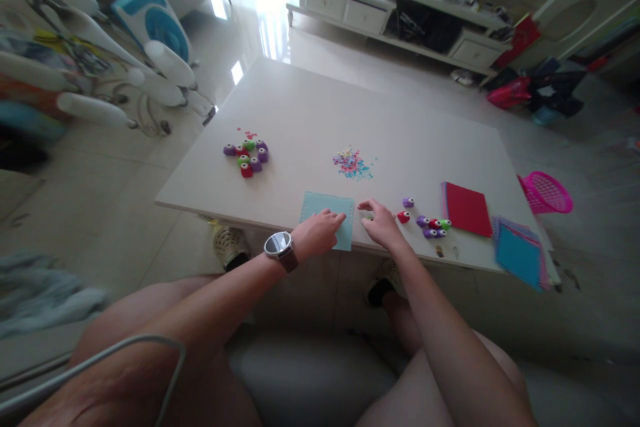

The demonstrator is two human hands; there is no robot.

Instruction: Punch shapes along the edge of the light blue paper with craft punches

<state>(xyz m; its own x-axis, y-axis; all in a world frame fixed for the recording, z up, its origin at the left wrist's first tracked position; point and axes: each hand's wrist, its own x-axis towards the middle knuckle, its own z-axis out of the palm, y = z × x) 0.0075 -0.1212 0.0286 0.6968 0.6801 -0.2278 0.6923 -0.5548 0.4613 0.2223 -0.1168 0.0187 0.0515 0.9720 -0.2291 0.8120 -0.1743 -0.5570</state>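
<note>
Light-blue paper sheet (pixel 325 208) under left hand (pixel 316 232), beside right hand (pixel 381 224)

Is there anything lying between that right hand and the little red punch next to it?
Nothing visible. The right hand rests at the table's near edge, and bare tabletop runs from its fingers to the red punch. The left hand lies on the blue sheet.

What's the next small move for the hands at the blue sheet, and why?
Probably the right hand picks up the small green punch by its fingertips and brings it to the edge of the blue sheet. The left hand already lies on the sheet, pinning it to the table; punched bits lie beyond.
</note>
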